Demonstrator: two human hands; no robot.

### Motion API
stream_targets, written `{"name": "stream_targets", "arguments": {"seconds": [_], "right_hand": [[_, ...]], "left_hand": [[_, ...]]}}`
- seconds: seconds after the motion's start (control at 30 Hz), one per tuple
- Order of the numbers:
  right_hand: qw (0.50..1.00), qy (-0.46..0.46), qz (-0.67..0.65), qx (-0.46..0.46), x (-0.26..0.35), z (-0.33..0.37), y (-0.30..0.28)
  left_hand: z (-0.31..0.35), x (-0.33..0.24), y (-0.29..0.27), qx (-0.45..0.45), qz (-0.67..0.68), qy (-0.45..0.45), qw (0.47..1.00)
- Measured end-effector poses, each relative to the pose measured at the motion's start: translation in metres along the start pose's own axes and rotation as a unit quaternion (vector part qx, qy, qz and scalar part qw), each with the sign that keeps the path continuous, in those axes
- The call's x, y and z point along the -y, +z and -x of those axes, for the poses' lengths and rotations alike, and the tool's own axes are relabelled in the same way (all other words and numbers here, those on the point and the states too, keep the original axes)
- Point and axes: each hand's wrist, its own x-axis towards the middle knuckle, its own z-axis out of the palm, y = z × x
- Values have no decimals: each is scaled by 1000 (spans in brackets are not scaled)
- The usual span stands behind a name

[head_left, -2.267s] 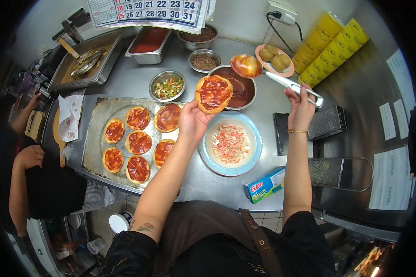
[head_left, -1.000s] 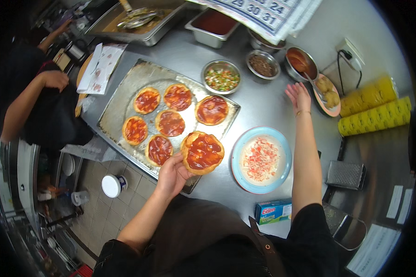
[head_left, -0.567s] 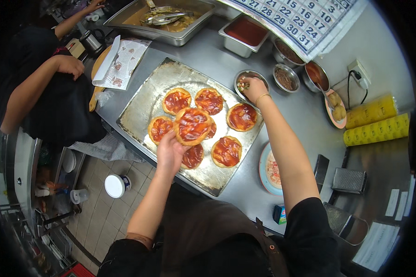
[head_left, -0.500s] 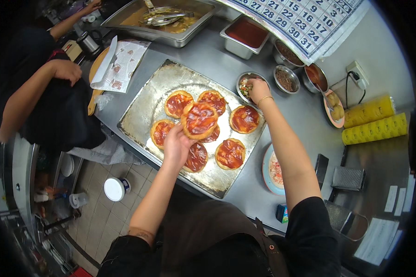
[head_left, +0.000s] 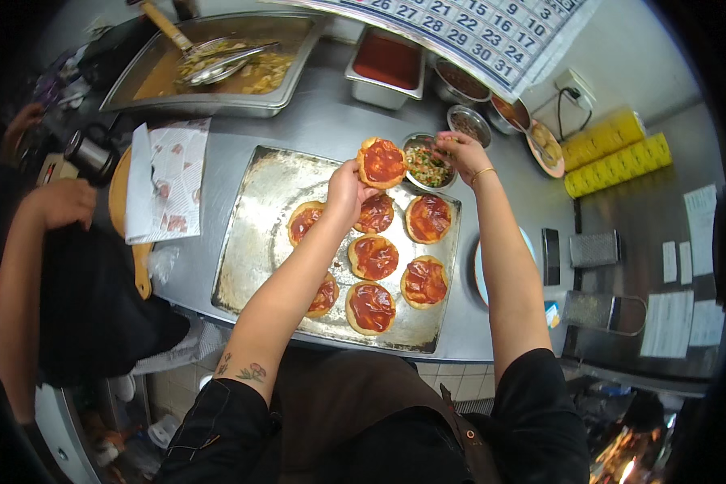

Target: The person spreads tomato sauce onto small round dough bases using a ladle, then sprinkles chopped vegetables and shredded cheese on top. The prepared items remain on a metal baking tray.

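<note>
A small round pizza (head_left: 381, 163), its crust golden and puffed, its sauce glossy red, is held up by the edge in the left hand (head_left: 347, 194), above the top edge of a scuffed metal tray (head_left: 254, 234). The fingers of the right hand (head_left: 462, 155) are bunched over a round steel bowl (head_left: 446, 186) of diced green, white and red vegetables (head_left: 427, 170); whether any are pinched cannot be told.

Seven more sauced rounds (head_left: 373, 256) are seen on the tray, two of them partly covered by the left forearm. Most of a blue-rimmed plate (head_left: 481, 272) is hidden by the right forearm. Two yellow patterned rolls (head_left: 617, 165) are placed by the wall, near a perforated metal grater (head_left: 595, 250). Beyond the tray, a deep rectangular pan (head_left: 276, 102) and one smaller container (head_left: 385, 96) of smooth red sauce are set.
</note>
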Motion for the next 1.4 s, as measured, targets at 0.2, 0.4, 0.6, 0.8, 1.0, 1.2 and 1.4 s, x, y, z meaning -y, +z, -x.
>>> {"name": "stream_targets", "arguments": {"seconds": [0.2, 0.4, 0.6, 0.8, 1.0, 1.2, 1.4], "right_hand": [[933, -120, 335, 49, 51, 33, 57], [793, -201, 574, 29, 51, 49, 76], [855, -194, 480, -4, 48, 47, 76], [807, -266, 527, 15, 40, 48, 78], [788, -284, 543, 54, 34, 46, 73], [826, -277, 487, 61, 31, 45, 71], [760, -360, 531, 109, 25, 47, 71]], "left_hand": [[-40, 11, 14, 65, 6, -43, 997], [-46, 17, 22, 101, 35, -77, 991], [-42, 13, 18, 89, 61, -73, 992], [-34, 8, 22, 80, 57, -72, 993], [-36, 14, 15, 61, 62, -87, 992], [-35, 21, 11, 86, 60, -90, 990], [-32, 19, 10, 73, 69, -93, 991]]}}
